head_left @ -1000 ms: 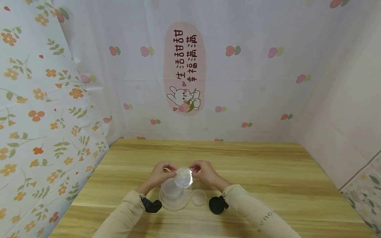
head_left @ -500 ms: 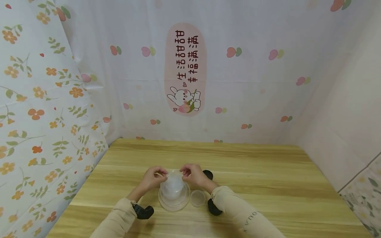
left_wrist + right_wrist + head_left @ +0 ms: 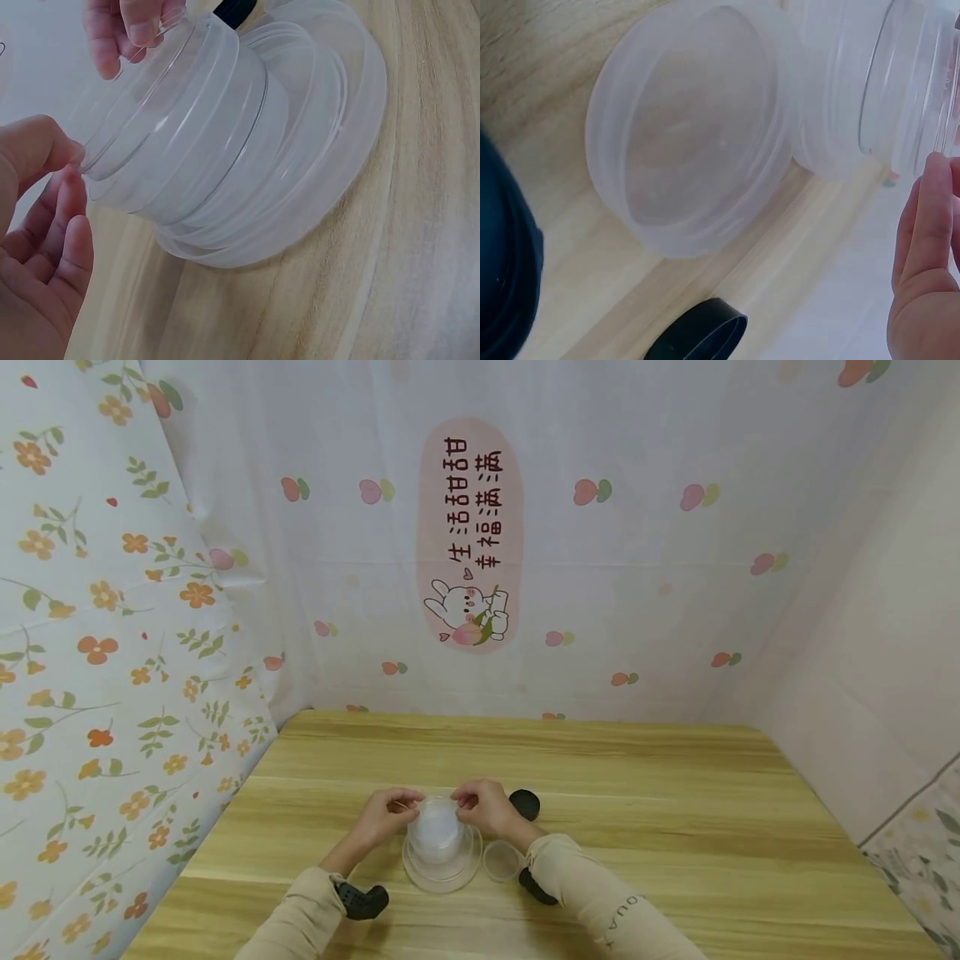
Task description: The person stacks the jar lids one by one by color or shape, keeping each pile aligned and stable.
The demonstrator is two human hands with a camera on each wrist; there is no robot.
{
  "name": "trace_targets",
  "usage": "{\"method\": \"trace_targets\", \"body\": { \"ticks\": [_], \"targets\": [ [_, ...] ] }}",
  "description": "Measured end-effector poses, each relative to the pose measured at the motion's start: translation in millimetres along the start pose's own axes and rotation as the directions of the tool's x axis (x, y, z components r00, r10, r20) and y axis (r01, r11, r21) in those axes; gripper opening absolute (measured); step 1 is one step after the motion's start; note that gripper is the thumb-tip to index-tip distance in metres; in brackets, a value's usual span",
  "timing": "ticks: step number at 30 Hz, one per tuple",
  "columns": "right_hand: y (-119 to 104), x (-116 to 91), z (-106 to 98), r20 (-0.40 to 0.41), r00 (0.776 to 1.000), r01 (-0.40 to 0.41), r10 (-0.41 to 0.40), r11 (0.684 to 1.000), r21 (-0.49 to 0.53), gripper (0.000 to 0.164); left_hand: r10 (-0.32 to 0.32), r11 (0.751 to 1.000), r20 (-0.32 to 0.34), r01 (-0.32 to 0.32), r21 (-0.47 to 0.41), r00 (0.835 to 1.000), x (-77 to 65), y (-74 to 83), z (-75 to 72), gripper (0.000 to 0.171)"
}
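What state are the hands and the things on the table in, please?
Top clear container: over the stack, seating unclear
Left hand: pinching its left side
Right hand: pinching its right side
Stack: standing on the table
Frosted lid: loose beside the stack, flat
Black cap: lying loose

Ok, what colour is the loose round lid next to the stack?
The round lid is plain translucent white; the right wrist view shows it best.
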State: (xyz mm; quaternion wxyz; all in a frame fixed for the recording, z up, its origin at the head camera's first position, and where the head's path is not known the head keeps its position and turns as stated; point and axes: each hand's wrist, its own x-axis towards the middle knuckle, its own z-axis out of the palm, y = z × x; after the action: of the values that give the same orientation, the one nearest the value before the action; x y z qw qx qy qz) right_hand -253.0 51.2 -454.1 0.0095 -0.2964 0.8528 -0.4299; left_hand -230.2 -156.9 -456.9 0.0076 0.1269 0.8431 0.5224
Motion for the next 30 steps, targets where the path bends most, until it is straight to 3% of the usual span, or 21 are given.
{"method": "trace_targets", "body": {
  "ticks": [15, 30],
  "targets": [
    [2.7, 0.9, 6.8, -0.013, 1.0, -0.017, 0.017, 1.0, -0.004, 0.016, -0.031, 1.0, -0.089, 0.031, -0.003, 0.996, -0.9, -9.5, 7.6, 0.018],
    [3.2, -3.7, -0.7, -0.022, 1.0, -0.003, 0.003, 1.0, 0.007, 0.013, -0.033, 0.998, -0.141, 0.027, -0.049, 0.989, 2.9, 2.3, 9.6, 0.019]
  ]
}}
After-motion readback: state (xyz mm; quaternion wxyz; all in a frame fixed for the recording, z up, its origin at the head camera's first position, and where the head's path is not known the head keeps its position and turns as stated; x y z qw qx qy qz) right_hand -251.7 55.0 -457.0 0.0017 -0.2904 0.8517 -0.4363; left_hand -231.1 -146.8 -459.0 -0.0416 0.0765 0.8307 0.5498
